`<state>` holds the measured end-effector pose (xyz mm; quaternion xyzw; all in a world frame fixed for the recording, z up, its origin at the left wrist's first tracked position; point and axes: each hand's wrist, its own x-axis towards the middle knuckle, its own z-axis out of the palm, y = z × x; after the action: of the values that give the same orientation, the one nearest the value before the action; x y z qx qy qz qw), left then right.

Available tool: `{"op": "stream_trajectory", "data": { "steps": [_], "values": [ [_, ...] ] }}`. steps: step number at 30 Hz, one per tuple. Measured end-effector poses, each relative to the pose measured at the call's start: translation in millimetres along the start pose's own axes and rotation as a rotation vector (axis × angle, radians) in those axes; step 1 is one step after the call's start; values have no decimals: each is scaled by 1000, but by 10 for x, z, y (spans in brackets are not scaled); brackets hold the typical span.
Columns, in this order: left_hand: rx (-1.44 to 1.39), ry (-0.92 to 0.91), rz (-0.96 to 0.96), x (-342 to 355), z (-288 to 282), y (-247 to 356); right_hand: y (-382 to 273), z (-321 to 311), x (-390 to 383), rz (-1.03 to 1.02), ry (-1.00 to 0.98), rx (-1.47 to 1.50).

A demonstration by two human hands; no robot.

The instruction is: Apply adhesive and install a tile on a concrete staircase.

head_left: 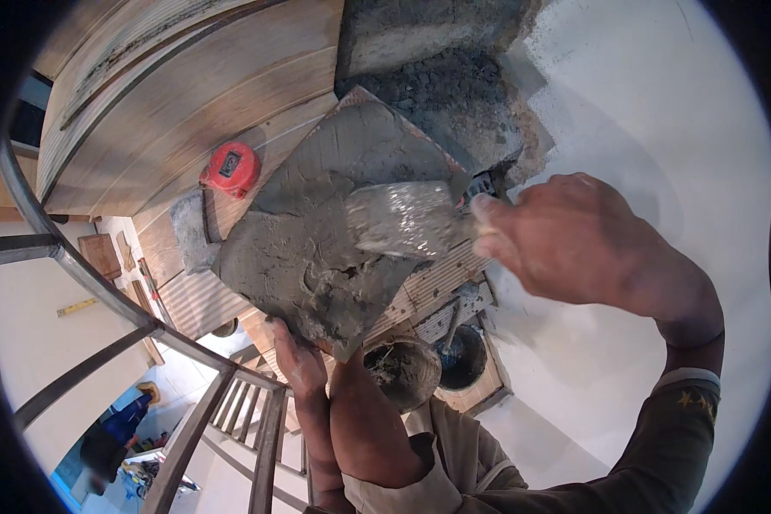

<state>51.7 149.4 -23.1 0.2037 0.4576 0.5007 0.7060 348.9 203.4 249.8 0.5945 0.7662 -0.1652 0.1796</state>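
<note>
A square tile, its rim just showing at the top corner [361, 94], lies tilted like a diamond in front of me. Wet grey mortar [308, 231] covers most of its upper face, smooth toward the far end and rough nearer me. In my right hand [574, 240], closed around a mostly hidden handle, is a trowel [405, 218]; its broad shiny blade, slightly blurred, rests over the mortar. My left hand [300, 360] grips the tile's near-left edge from below, some fingers hidden. Beside it a bare limb [364, 420] reaches up under the near corner.
Left of the tile, a red tape measure [232, 169] and a grey block [194, 231] lie on wood-look steps. Two buckets [403, 373] stand near my body. A metal railing [193, 351] curves along the left, with a person [116, 437] below. Rough dark rubble [437, 86] borders the white wall.
</note>
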Motion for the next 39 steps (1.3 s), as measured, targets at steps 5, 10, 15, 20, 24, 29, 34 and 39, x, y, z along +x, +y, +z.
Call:
{"op": "stream_trajectory", "data": {
  "steps": [5, 10, 15, 20, 24, 29, 34, 39],
  "values": [
    [37, -2, -36, 0, -66, 34, 358, 98, -171, 193, -38, 17],
    [-30, 69, -28, 16, -106, -34, 791, 668, -344, 380, 14, 391],
    [52, 140, -108, -27, -153, 4, 720, 1573, -530, 597, 64, 1023],
    [54, 160, 2, -29, 11, 12, 609, 2102, -447, 443, 278, 1227],
    [-60, 119, -26, -16, 28, 33, 633, 2335, -411, 423, 312, 1261],
    [-6, 116, -6, -49, 80, 69, 742, 2548, -410, 323, 381, 1135],
    [41, 153, -16, -42, 7, 54, 918, 2869, -660, 299, 419, 922],
    [38, 130, 25, -23, -41, 33, 882, 3022, -965, 405, 357, 926]
  ]
}}
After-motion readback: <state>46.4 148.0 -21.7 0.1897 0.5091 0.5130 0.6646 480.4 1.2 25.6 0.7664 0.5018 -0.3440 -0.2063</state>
